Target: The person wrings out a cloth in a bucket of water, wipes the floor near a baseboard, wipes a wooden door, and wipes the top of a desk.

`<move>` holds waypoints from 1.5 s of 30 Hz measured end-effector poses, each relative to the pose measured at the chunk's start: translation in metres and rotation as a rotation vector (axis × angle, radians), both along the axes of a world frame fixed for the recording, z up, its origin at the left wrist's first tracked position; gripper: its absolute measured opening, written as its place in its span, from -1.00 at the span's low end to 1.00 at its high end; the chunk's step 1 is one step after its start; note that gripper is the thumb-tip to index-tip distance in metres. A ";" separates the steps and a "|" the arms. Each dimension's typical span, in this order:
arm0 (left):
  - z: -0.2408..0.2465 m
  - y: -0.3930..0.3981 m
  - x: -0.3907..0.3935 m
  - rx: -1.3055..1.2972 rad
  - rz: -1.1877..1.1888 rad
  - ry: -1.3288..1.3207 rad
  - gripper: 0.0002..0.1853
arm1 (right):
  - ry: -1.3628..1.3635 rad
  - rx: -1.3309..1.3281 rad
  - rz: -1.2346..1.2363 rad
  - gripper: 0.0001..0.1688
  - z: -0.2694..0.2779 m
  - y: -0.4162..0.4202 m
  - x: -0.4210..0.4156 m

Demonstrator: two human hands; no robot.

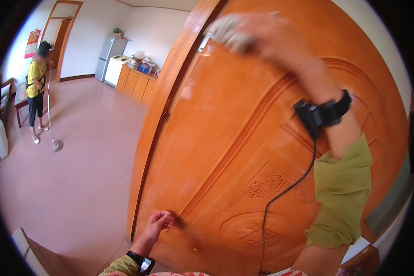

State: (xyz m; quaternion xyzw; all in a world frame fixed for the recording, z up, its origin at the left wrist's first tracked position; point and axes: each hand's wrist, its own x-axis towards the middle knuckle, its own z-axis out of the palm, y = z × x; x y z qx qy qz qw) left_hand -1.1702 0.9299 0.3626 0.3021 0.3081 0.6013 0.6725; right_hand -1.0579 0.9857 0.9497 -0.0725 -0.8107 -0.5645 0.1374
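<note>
My right hand (265, 32), blurred by motion, presses a crumpled light-grey cloth (227, 32) against the upper part of a varnished wooden door (207, 120). The cloth is beside the metal lock plate (204, 42) at the door's edge. A black strap with a small device (319, 114) is around my right wrist, and its black cable (286, 191) hangs down in front of the door. Low down, my left hand (159, 222) is close to the door panel with its fingers loosely curled. Nothing shows in it, though its palm is partly hidden. Carved flowers (267, 184) decorate the door.
A wooden door frame (158, 107) runs along the door's left side. Across the tiled floor (89, 165), a person (38, 79) in a yellow top holds a mop (57, 145). A fridge (110, 57), a white appliance (117, 70) and a wooden cabinet (136, 82) line the far wall.
</note>
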 end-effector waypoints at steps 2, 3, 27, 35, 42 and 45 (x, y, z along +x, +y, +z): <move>-0.007 0.010 -0.003 -0.036 0.016 -0.014 -0.90 | 0.192 0.172 0.035 -0.71 0.049 -0.033 0.018; -0.004 0.017 -0.008 -0.032 0.038 -0.009 -0.90 | 0.301 0.167 0.062 -0.72 0.075 -0.027 0.041; 0.014 0.057 0.018 0.031 -0.033 -0.072 -0.87 | -0.174 -0.080 -0.057 -0.72 -0.119 0.078 -0.024; -0.011 0.010 0.027 -0.013 -0.080 -0.036 -0.87 | -0.181 -0.128 -0.095 -0.76 -0.147 0.011 0.017; 0.000 -0.013 0.047 -0.011 -0.073 -0.058 -0.88 | 0.403 0.318 -0.159 -0.66 0.076 -0.054 0.136; -0.003 -0.025 0.050 -0.030 -0.033 -0.041 -0.90 | 0.721 0.457 -0.382 -0.56 0.132 -0.058 0.244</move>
